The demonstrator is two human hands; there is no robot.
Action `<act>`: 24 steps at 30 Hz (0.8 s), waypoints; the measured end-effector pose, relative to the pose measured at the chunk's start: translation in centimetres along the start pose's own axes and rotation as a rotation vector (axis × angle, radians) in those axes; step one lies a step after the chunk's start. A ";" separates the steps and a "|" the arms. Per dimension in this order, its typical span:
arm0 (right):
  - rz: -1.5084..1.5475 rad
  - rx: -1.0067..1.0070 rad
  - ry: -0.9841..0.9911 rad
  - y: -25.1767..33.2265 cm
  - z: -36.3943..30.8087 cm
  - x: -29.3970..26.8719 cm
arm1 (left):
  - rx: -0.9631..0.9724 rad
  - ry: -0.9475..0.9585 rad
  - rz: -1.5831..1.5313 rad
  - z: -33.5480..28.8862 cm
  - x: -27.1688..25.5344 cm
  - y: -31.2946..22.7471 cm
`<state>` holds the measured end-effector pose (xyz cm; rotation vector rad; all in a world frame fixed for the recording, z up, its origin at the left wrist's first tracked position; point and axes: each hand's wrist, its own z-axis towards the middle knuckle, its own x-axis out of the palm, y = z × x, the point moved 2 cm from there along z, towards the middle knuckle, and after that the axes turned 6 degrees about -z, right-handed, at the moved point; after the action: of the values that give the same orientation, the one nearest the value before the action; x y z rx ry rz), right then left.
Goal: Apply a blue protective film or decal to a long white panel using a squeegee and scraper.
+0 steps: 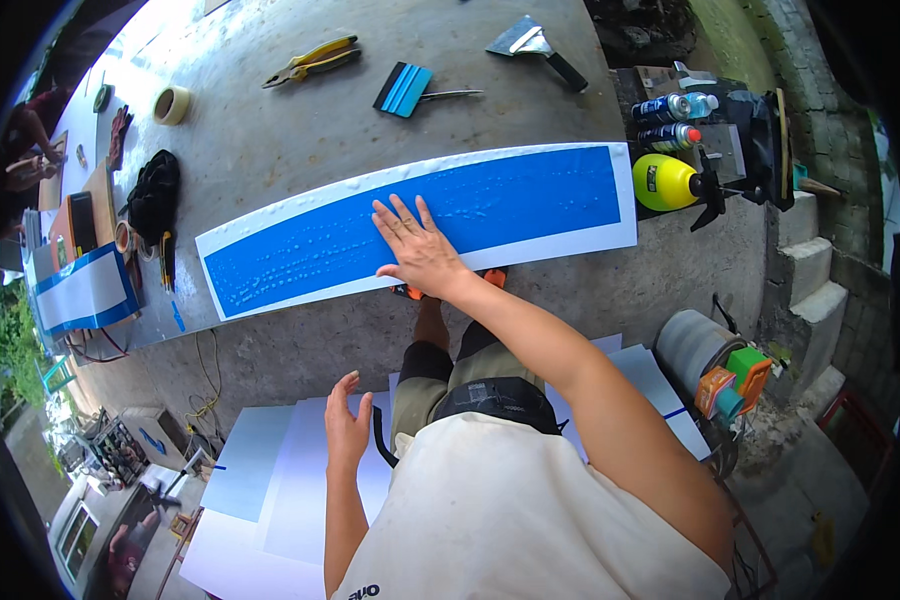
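A long white panel with a blue sheet (540, 190) on it lies along the near edge of the grey table. Beads and streaks of liquid dot the blue surface, mostly at its left half. My right hand (417, 250) rests on the middle of this sheet, fingers spread and nothing held. Off the table, beside my body, my left hand (348, 428) is raised with the thumb apart from the fingers, and it holds nothing. Beyond the panel lie a blue squeegee (403, 90) with a dark edge, yellow-handled pliers (311, 62) and a wide scraper (538, 52).
A yellow spray bottle (665, 182) and spray cans (662, 108) stand past the table's right end. Toward the left are a tape roll (171, 105), a black bag (153, 190) and a blue-edged white piece (87, 288). Pale sheets (250, 470) lie behind me. Other people are at far left.
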<state>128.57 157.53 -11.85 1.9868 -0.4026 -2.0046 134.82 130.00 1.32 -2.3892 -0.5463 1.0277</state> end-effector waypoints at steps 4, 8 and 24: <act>-0.071 0.067 -0.068 -4.4 -1.1 -2.4 | 0.018 -0.020 -0.004 -1.5 1.3 -1.1; -0.200 0.256 -0.079 -12.4 -6.5 -5.3 | -0.002 -0.039 0.005 -2.6 2.5 -1.7; -0.269 0.564 -0.284 -20.1 -16.6 -11.5 | 0.081 -0.049 0.099 -3.0 6.4 -6.8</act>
<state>145.08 180.64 -9.33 2.1514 -0.8918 -2.5774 140.02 138.10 3.37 -2.3449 -0.3993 1.1321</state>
